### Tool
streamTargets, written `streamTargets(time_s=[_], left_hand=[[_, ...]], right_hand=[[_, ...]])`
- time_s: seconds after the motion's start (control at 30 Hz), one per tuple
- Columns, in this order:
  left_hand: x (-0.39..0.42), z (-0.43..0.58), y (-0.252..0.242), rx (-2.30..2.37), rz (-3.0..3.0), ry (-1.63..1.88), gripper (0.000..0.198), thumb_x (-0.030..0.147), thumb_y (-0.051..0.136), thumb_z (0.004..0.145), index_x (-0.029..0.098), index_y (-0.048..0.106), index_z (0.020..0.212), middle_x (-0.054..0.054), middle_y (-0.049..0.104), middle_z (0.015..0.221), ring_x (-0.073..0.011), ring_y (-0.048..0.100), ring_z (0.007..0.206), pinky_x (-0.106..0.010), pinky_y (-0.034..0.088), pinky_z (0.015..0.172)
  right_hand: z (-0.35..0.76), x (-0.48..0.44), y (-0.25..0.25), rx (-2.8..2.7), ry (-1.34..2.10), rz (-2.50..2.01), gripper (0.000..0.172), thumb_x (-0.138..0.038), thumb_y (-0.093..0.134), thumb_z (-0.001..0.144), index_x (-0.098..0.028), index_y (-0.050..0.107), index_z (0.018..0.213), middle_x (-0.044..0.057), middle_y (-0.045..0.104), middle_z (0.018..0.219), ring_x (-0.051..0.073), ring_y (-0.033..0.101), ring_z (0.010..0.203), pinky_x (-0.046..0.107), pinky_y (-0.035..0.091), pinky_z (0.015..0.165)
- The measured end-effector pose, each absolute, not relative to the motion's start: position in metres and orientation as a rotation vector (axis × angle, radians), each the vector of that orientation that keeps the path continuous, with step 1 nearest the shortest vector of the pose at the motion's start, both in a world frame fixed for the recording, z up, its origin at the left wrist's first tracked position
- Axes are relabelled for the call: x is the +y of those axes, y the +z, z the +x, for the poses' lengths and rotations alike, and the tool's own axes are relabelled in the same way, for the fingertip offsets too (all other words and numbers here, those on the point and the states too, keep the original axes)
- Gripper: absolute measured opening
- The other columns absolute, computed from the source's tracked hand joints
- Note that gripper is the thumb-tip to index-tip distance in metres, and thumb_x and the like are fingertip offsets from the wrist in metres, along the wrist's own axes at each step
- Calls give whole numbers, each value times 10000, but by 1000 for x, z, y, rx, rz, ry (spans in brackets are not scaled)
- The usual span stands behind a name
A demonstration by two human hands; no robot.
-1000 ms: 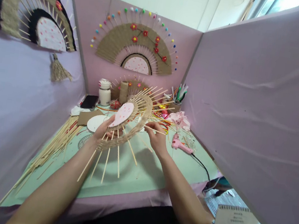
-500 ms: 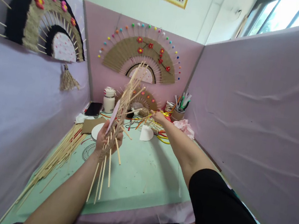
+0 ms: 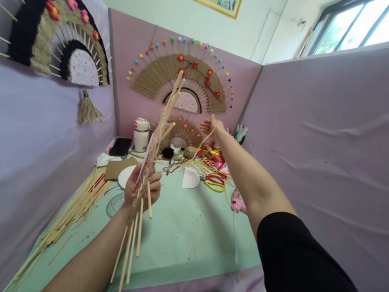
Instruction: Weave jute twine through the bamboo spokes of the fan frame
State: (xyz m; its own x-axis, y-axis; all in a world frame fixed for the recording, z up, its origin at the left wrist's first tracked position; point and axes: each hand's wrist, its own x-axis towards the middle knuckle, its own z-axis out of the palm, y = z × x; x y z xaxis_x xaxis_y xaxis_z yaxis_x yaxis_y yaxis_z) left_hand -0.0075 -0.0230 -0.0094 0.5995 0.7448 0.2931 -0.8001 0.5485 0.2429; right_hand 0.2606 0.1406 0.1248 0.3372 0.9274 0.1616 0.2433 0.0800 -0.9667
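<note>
My left hand (image 3: 133, 190) grips a half-round stick fan (image 3: 152, 159), seen nearly edge-on. Its pale wooden sticks are woven through with tan twine, and a pink panel shows on its left side. Above the back of the table, my right hand (image 3: 212, 127) is raised with a strand of twine (image 3: 202, 142) at its fingers. That strand slants down towards the clutter near a twine ball (image 3: 189, 152). The fingers are partly curled, and the exact grip on the strand is too small to make out. A black yarn ball (image 3: 167, 152) lies left of the twine ball.
Loose wooden sticks (image 3: 70, 215) run along the left edge. A white half disc (image 3: 190, 178), scissors (image 3: 215, 185) and a pink glue gun (image 3: 238, 201) lie on the green tabletop (image 3: 181, 232). Behind stand a white jar (image 3: 141, 135) and a phone (image 3: 120, 146). Finished fans (image 3: 186, 79) hang on the partitions.
My right hand has risen from the clutter at the back of the table, drawing a twine strand up. The fan in my left hand has turned slightly more edge-on. The view has shifted slightly.
</note>
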Motion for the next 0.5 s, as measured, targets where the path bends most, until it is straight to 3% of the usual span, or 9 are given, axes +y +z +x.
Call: streamTargets(time_s=[0.23, 0.33, 0.4, 0.5], left_hand=[[-23, -8, -7, -92, 363, 941, 286, 382, 448, 920, 167, 564, 772, 35, 442, 555, -2, 377, 351, 1, 205, 233], [-22, -9, -9, -82, 353, 938, 288, 382, 469, 911, 165, 554, 741, 29, 456, 560, -2, 395, 362, 8, 199, 233], [-21, -9, -10, -94, 343, 924, 288, 380, 483, 906, 162, 549, 729, 29, 454, 557, 2, 392, 361, 12, 198, 235], [-19, -9, -13, -127, 318, 917, 293, 376, 462, 917, 160, 549, 741, 30, 448, 559, 2, 394, 365, 14, 212, 242]], right_hand=[[279, 105, 219, -1031, 762, -962, 645, -528, 85, 937, -87, 554, 903, 56, 645, 824, 49, 617, 582, 230, 486, 602], [284, 70, 249, -1031, 640, -829, 538, -503, 228, 932, -95, 573, 988, 54, 670, 921, 60, 645, 626, 222, 480, 587], [287, 41, 265, -1062, 561, -739, 540, -463, 232, 911, -81, 600, 1009, 71, 672, 1013, 75, 664, 702, 245, 442, 599], [293, -4, 284, -1116, 379, -644, 641, -461, 157, 835, -83, 675, 834, 53, 638, 1156, 156, 639, 950, 282, 390, 603]])
